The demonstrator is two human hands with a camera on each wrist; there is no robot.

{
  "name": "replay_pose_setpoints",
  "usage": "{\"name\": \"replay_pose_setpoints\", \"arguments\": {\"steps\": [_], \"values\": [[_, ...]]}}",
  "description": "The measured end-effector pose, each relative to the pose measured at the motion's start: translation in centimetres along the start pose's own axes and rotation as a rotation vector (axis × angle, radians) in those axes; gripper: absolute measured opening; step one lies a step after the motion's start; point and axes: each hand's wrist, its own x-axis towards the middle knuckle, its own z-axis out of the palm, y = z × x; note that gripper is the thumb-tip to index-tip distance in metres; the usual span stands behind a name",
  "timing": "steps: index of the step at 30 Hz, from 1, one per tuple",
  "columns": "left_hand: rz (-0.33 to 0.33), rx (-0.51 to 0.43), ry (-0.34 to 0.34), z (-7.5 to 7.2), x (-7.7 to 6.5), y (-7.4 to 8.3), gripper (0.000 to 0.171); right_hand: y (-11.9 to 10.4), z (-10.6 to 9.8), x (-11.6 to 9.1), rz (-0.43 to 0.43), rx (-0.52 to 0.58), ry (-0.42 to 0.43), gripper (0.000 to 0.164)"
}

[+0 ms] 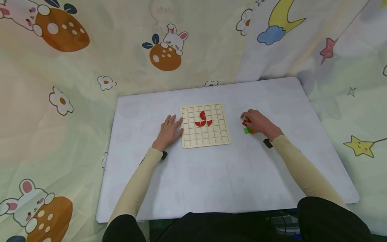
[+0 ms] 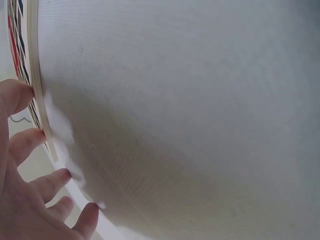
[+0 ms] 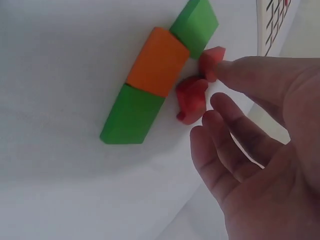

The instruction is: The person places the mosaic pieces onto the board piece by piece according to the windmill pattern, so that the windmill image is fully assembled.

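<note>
My left hand [image 1: 168, 132] rests at the left edge of a square wooden grid board [image 1: 219, 136], its fingers spread. In the left wrist view, the thumb and a finger touch the board's side. On the grid lie several red curved pieces [image 1: 203, 116]. My right hand [image 1: 258, 121] is over loose pieces right of the board. Seen from the right wrist, its thumb touches or nearly touches one red piece [image 3: 210, 64], with a second red piece [image 3: 191, 102] beside the fingertips. An orange block [image 3: 157, 62] lies between two green blocks [image 3: 132, 115] in a row.
Both hands and the board are on a white tabletop [image 1: 193, 181]. Patterned cloth [image 1: 121, 50] with rabbits and stars hangs behind and around it. Dark bands [image 1: 267, 143] sit at the wrists. Below the front edge, some cables and a grey object [image 1: 284, 224] show.
</note>
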Motion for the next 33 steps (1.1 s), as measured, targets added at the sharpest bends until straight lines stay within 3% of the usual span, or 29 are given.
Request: {"name": "replay_pose_setpoints", "arguments": {"steps": [7, 13, 19, 28, 33], "values": [[0.002, 0.003, 0.005, 0.0, 0.0, -0.1, 0.059, 0.7, 0.0, 0.0, -0.007, -0.009, -0.034, 0.027], [0.003, 0.005, 0.002, 0.1, 0.1, -0.2, 0.059, 1.0, 0.3, 0.0, -0.049, 0.013, -0.021, 0.024], [0.002, 0.006, 0.002, 0.1, 0.1, -0.2, 0.059, 0.9, 0.7, 0.0, -0.038, 0.009, -0.011, 0.014], [-0.007, 0.014, 0.001, 0.1, 0.0, -0.1, 0.059, -0.4, 1.4, -0.1, -0.022, -0.026, -0.009, 0.031], [-0.003, 0.009, 0.003, 0.1, 0.0, -0.2, 0.059, -0.8, 2.1, -0.2, 0.014, -0.102, 0.045, 0.028]]}}
